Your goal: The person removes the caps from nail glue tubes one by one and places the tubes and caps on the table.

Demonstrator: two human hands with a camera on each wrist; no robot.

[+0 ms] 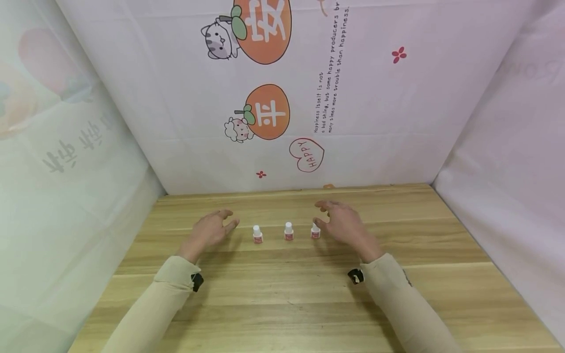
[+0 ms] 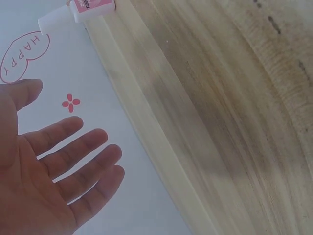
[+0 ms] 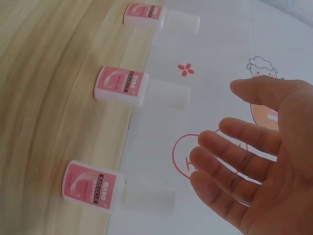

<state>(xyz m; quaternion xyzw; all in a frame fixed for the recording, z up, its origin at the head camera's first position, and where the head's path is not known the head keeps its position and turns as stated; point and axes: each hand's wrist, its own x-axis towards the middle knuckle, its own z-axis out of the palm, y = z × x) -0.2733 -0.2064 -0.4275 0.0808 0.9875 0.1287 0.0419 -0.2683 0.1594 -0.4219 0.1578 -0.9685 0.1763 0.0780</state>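
Three small white nail glue bottles with pink labels stand upright in a row on the wooden table (image 1: 282,294). The left bottle (image 1: 258,235) is nearest my left hand (image 1: 211,228), which hovers beside it with fingers spread and nothing held. Between the hands stands the middle bottle (image 1: 289,232). My right hand (image 1: 346,224) is held over the table with relaxed fingers; its thumb overlaps the cap of the right bottle (image 1: 315,232) in the head view. In the right wrist view the right palm (image 3: 274,196) holds nothing, and all three bottles show, the nearest bottle (image 3: 93,186) lowest.
A white printed cloth (image 1: 371,122) with orange fruit drawings rises behind the table's back edge. More white cloth hangs at the left side (image 1: 66,196) and right side (image 1: 507,186). Dark wrist straps (image 1: 355,276) show at both cuffs.
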